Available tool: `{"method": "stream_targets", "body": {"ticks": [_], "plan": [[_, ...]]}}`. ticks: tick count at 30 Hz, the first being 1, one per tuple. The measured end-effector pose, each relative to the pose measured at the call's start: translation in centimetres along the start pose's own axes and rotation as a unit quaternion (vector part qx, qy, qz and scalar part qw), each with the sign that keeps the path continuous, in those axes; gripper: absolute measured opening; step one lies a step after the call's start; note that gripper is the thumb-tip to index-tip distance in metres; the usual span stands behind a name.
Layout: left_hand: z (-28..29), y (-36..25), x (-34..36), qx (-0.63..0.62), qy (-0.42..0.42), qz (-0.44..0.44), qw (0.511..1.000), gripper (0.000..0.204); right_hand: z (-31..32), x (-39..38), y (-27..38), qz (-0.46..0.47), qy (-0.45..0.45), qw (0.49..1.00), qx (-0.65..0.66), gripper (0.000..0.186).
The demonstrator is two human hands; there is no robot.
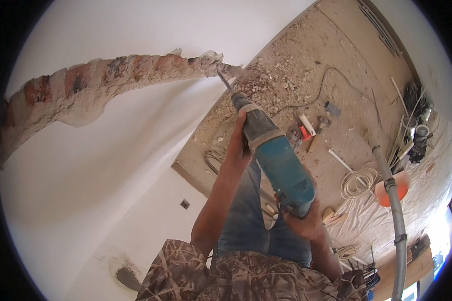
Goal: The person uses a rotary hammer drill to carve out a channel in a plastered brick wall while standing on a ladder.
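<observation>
A teal and dark-grey rotary hammer [284, 168] with a chisel bit [225, 81] slants up and to the left in front of me. My left hand [240, 143] is wrapped round its dark front barrel from the left side. At the back end, my right hand [306, 220] grips the handle; the trigger is hidden. The bit's tip meets, or is very near, the right end of a rough channel [93, 83] cut into the white wall [150, 120]. Reddish brick shows inside that channel.
Broken rubble [271, 80] covers the floor along the wall. A cord [322, 83] snakes across it. Right of the tool lie a hammer [322, 122], a short grey pipe piece [332, 108] and coiled white cable [356, 184]. A long grey pipe [396, 210] rises at right, near plastic sheeting [422, 200].
</observation>
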State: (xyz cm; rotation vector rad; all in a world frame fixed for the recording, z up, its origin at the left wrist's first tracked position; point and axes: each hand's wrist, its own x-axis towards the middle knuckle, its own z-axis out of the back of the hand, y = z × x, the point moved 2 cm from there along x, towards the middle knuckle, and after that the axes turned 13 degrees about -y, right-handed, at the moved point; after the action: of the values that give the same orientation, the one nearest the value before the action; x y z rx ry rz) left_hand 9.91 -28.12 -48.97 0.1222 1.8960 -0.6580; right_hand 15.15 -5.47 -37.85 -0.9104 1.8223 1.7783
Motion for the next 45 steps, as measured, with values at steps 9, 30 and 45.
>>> {"method": "stream_targets", "body": {"ticks": [9, 30, 45], "plan": [[-2.7, -1.1, 4.5, 0.001, -0.02, -0.038, 0.999, 0.058, 1.8, 7.2, 1.8, -0.061, 0.073, 0.992, 0.079, 0.066], [2.7, -8.2, 7.6, -0.149, -0.025, 0.223, 0.963, 0.067, -12.1, 8.3, 6.2, 0.071, 0.045, 0.989, -0.123, 0.098], [1.8, -2.9, -1.6, -0.054, 0.062, 0.076, 0.994, 0.07, -7.1, -1.7, 1.1, 0.143, 0.037, 0.984, -0.104, 0.098]]}}
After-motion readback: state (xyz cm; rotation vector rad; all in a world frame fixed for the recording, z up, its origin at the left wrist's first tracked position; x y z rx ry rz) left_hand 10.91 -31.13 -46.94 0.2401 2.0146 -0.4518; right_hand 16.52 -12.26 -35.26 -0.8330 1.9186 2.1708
